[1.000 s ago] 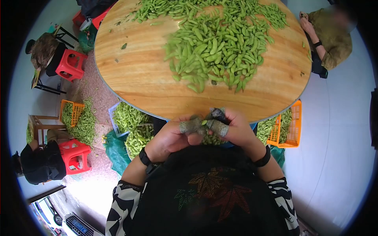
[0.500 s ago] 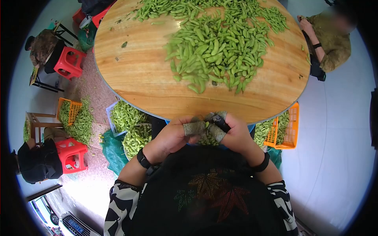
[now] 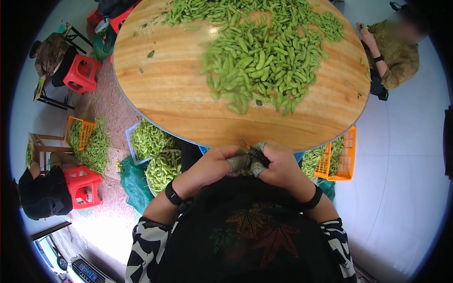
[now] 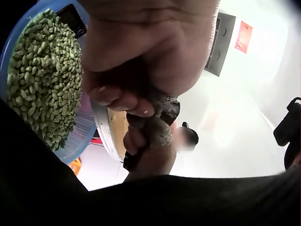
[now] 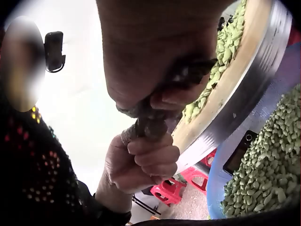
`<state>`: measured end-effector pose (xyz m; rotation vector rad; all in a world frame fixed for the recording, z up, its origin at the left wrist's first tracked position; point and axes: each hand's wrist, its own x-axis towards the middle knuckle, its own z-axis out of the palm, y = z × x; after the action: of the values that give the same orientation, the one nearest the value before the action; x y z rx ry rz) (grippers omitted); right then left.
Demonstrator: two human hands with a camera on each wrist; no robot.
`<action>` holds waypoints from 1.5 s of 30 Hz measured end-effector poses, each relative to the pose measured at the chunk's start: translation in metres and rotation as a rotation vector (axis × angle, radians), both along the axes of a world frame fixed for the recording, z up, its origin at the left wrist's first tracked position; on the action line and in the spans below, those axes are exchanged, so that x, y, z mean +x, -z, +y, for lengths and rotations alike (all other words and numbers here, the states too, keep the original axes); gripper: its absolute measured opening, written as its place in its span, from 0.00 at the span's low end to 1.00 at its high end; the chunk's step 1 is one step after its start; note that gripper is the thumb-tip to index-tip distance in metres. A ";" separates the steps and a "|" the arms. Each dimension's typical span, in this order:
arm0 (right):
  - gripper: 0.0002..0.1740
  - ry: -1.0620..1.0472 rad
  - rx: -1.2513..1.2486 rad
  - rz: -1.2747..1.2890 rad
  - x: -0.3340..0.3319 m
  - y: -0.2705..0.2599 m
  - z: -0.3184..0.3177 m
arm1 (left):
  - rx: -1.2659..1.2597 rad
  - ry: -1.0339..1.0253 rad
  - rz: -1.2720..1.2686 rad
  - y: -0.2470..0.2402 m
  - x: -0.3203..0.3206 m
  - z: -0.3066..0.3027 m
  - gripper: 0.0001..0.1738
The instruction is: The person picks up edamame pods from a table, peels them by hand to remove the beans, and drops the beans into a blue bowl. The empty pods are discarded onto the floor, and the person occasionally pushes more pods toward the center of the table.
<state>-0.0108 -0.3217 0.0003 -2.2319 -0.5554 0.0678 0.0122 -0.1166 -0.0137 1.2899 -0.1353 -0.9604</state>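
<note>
While unshelled green bean pods (image 3: 264,56) heap the round wooden table (image 3: 165,89), shelled green beans (image 4: 42,80) fill the blue plastic basin (image 4: 77,139); left hand (image 3: 210,167) and right hand (image 3: 281,165) clench together, contents hidden.

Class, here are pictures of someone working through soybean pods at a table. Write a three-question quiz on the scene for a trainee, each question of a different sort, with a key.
1. True or false: the pile of soybean pods lies on a round wooden table.
2. Pick one. The shelled beans under the hands sit in: A. a red stool; B. a blue basin; C. an orange crate.
3. In a few words: what is worn on the fingertips where the left hand and right hand meet?

Key
1. True.
2. B.
3. Grey fabric finger covers.
</note>
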 end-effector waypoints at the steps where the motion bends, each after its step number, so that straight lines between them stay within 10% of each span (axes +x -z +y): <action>1: 0.12 0.038 -0.007 -0.024 0.001 0.000 0.001 | 0.030 -0.027 -0.079 -0.004 0.000 0.003 0.09; 9: 0.09 0.111 -0.176 -0.047 0.026 0.001 0.015 | 0.691 -0.665 -0.669 -0.001 -0.002 0.090 0.11; 17: 0.08 0.238 -0.318 -0.413 0.074 0.032 0.051 | 1.582 -0.703 -1.473 -0.004 0.007 0.124 0.18; 20: 0.08 0.227 0.015 -0.271 0.057 0.031 0.046 | 0.867 -0.595 -1.194 -0.012 0.006 0.075 0.13; 22: 0.08 0.215 0.668 0.637 0.044 0.011 0.040 | 0.494 -0.371 -0.875 -0.019 0.007 0.043 0.13; 25: 0.11 0.236 0.866 0.797 0.030 0.016 0.030 | 0.194 -0.269 -0.674 0.001 0.009 0.014 0.14; 34: 0.18 0.139 0.368 0.138 0.008 0.009 0.015 | -0.104 -0.475 -0.349 0.008 -0.003 0.005 0.15; 45: 0.27 -0.007 0.405 0.323 0.004 0.001 0.007 | 0.004 -0.412 -0.369 0.001 -0.002 -0.003 0.10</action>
<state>-0.0068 -0.3151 -0.0008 -1.7782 -0.3617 0.2886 0.0097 -0.1193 -0.0151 1.4190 -0.1447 -0.3672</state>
